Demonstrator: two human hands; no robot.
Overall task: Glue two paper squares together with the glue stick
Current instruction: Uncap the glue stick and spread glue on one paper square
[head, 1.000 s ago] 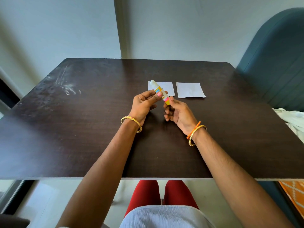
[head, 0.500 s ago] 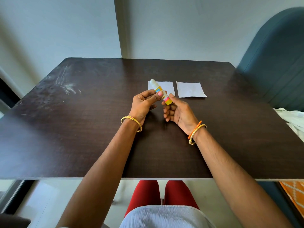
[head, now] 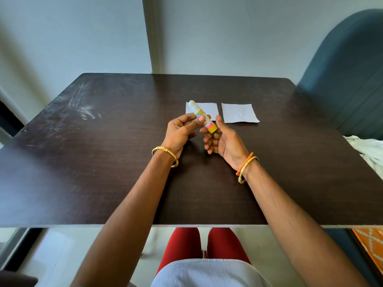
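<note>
Sitting: a person at a dark wooden table (head: 103,172), both bare forearms stretched over it, seen from above.
Left hand: the left hand (head: 182,131) is clasped on the glue stick (head: 203,117), thumb laid across the printed label, fingers curled behind the tube.
Right hand: the right hand (head: 223,139) is loosened, palm turned up and fingers half curled; the stick's yellow base sits right against its index finger and thumb, though whether they pinch it I cannot tell.
Glue stick: raised above the table between the two hands, tilted, its white cap end pointing away from the person and up to the left, the yellow end down to the right. The cap is on.
Left paper square: the left paper square (head: 209,109) lies flat on the table beyond the hands, partly hidden by the stick's cap end.
Right paper square: the right paper square (head: 239,112) lies flat just beside the other, a narrow strip of table between them, not touching.
Wrists: a gold bangle (head: 165,155) on the left wrist; a gold bangle and an orange cord band (head: 244,163) on the right.
Surroundings: pale smears (head: 85,108) mark the table's far left; a teal chair back (head: 348,79) stands at the right.
</note>
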